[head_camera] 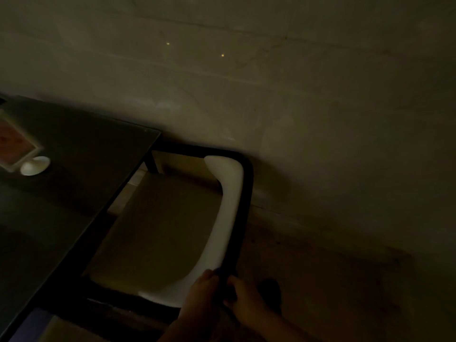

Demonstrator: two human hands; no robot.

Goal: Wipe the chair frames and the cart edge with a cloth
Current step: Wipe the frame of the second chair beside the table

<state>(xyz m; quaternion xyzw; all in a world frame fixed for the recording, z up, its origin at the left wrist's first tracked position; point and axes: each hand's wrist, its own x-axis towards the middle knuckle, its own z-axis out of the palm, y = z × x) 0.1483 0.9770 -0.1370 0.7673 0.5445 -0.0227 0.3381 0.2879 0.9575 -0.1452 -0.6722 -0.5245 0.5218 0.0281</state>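
Beside the dark table (74,154), low in the head view, a chair stood tucked part way under the tabletop, its black frame (248,183) curving round a pale seat shell (229,206). Both hands met at the near stretch of that frame. The left hand (202,292) lay on the inner side and the right hand (243,298) on the outer side, fingers curled round the black rail from either side. Something dark sat between them on the rail, perhaps the cloth (223,275), though the gloom made it impossible to be sure, or to tell which hand held it. No cart showed anywhere. On the table stood a small white base (35,165) carrying a framed card (14,146).

To my eye the wipe was at the near end of the rail, with the long run up to the far corner not yet done. Doing it well would mean keeping the wrap snug around the rail, sliding steadily along the curve, and steadying the chair so it did not shift against the table.
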